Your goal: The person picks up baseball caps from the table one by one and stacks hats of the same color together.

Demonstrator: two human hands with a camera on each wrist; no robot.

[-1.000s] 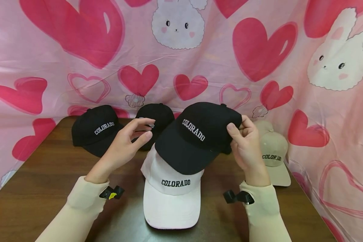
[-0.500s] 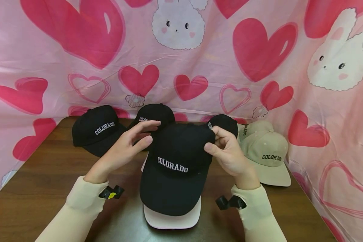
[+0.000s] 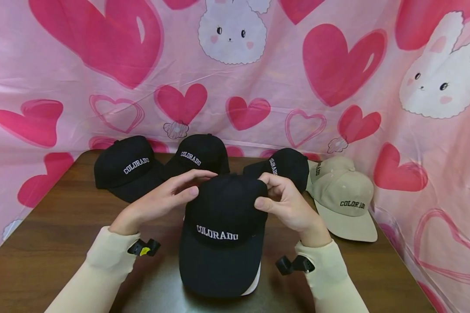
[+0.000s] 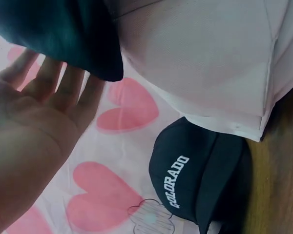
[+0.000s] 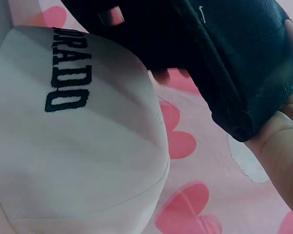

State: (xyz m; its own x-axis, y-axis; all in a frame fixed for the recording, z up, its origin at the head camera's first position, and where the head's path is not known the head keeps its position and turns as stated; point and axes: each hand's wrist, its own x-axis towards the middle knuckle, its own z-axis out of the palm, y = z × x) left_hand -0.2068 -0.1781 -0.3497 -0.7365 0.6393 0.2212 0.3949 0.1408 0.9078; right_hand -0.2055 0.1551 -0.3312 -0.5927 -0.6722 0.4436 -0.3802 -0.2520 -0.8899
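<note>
A black baseball cap lettered COLORADO hangs tilted, brim toward me, over a white cap whose brim edge peeks out below. My right hand pinches the black cap's rear right edge, thumb in front. At the upper left side of that cap, my left hand touches it with extended fingers. In the left wrist view those fingers run behind the black rim, their tips hidden. The right wrist view shows the black cap's rim above the white crown, with a gap between them at the side.
Two black caps stand at the back left, a left one and another beside it. A further black cap sits behind my right hand. Beige caps overlap at the right. A heart-patterned cloth rises behind the wooden table.
The right hand has brought the black cap left and down over the white cap, covering nearly all of it. The left hand has shifted slightly right and down, and now touches the black cap.
</note>
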